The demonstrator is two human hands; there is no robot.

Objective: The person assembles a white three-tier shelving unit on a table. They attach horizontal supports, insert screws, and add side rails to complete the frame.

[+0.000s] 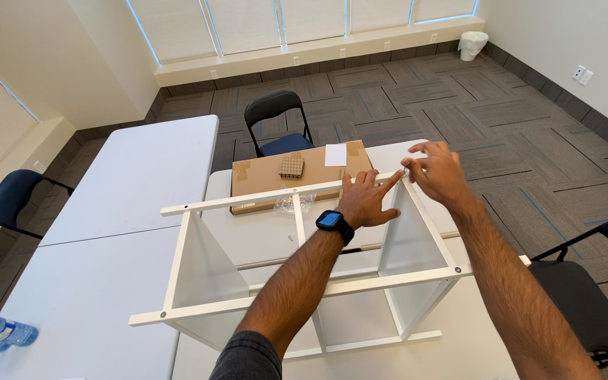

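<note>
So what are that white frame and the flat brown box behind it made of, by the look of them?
The white frame looks like painted or laminated wood board: smooth matte faces, square edges, small screw heads at the joints. It could be metal; the look leaves that open. The flat brown box looks like corrugated cardboard: dull tan surface with tape patches.

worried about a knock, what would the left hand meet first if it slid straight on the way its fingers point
Probably the right hand, close ahead of the left hand at the far corner of the white wooden shelf frame; depth is hard to judge.
</note>
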